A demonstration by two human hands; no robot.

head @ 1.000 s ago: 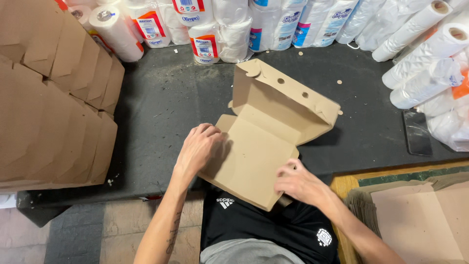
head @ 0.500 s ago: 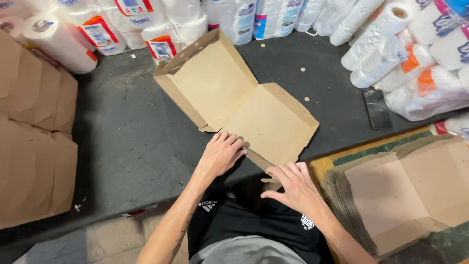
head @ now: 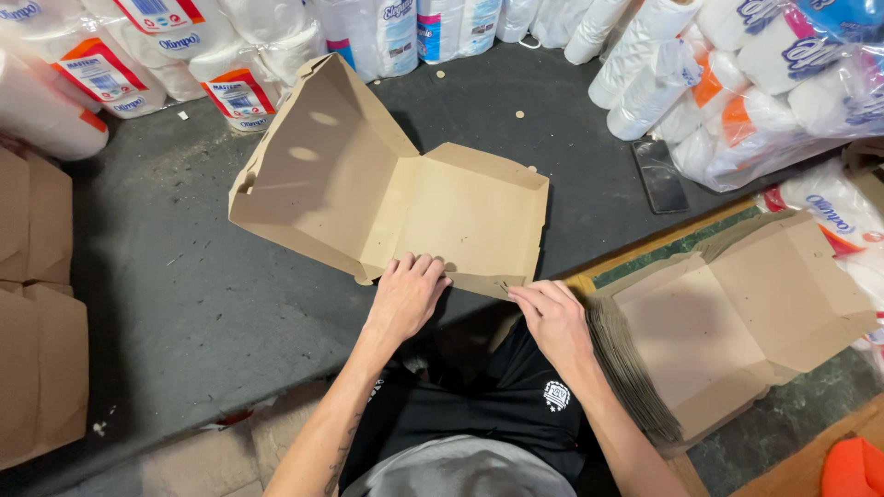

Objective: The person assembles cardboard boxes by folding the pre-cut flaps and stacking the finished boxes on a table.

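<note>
Head view looks straight down and I see the cardboard box (head: 405, 207) lying open and flat on the dark desk (head: 184, 294), its lid tilted up toward the wrapped paper rolls (head: 230, 83) at the far edge. My left hand (head: 405, 296) rests palm-down on the near flap of the box, fingers flat and loose, clasping nothing. My right hand (head: 552, 317) sits at the same near edge, fingertips (head: 517, 293) pinching the flap. Just right of that hand a stack of flat box blanks (head: 727, 322) lies on a green surface. A dark phone (head: 658, 175) lies on the desk beyond it, beside more bagged rolls (head: 737, 83). Folded boxes (head: 37, 313) stand piled at far left.
</note>
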